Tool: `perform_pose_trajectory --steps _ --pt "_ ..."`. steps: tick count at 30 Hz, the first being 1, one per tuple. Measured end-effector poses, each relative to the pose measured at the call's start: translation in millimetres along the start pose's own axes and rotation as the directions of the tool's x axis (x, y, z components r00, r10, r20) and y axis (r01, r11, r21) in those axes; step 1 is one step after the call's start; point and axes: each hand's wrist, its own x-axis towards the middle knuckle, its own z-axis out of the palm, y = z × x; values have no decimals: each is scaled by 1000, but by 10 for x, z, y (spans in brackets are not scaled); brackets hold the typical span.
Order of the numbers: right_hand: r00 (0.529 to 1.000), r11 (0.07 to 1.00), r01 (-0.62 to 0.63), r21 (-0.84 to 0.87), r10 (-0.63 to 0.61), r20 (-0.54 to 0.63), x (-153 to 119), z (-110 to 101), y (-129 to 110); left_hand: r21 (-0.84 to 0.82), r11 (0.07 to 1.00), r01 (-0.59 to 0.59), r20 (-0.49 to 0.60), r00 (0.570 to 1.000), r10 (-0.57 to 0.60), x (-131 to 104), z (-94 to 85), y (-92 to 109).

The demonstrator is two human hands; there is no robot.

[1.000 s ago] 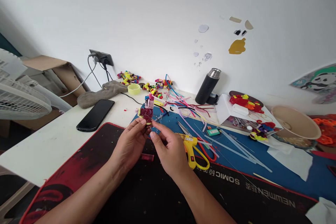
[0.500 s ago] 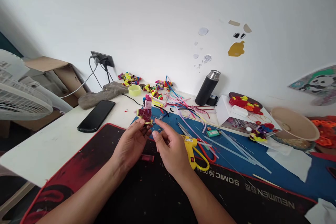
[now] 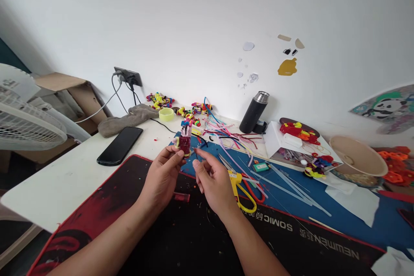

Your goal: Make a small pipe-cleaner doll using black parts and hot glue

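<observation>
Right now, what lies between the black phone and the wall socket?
In the head view: a grey fuzzy item, plus cables hanging from the socket.

Your left hand [image 3: 163,175] and right hand [image 3: 214,183] were bare; left forearm [image 3: 121,230] and right forearm [image 3: 247,235] also uncovered, tapering wristward.

- A head-level view (the only one) looks forward and down over the desk [image 3: 77,177].
- Left hand [image 3: 164,174] and right hand [image 3: 214,183] lie near, mid-view; the wall [image 3: 181,26] rises far behind.
</observation>
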Motion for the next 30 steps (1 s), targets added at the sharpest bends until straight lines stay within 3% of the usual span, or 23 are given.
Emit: perform_pose_trajectory --steps 6,16,20,24,30 --pt "998 986 -55 155 55 6 -2 -7 -69 109 992 -70 68 996 63 -55 70 -37" --pt "995 972 -56 230 74 -72 68 -51 -46 342 926 -157 230 970 80 -103 97 -94" --pt "992 948 -107 300 121 -28 92 -101 -56 322 942 -95 231 973 19 -121 91 -31" --pt "987 901 -160 402 159 36 99 -140 -77 200 980 4 200 979 -44 -100 74 0" --pt "983 865 -180 469 143 115 100 -179 -78 93 984 151 174 971 -165 -16 86 26"
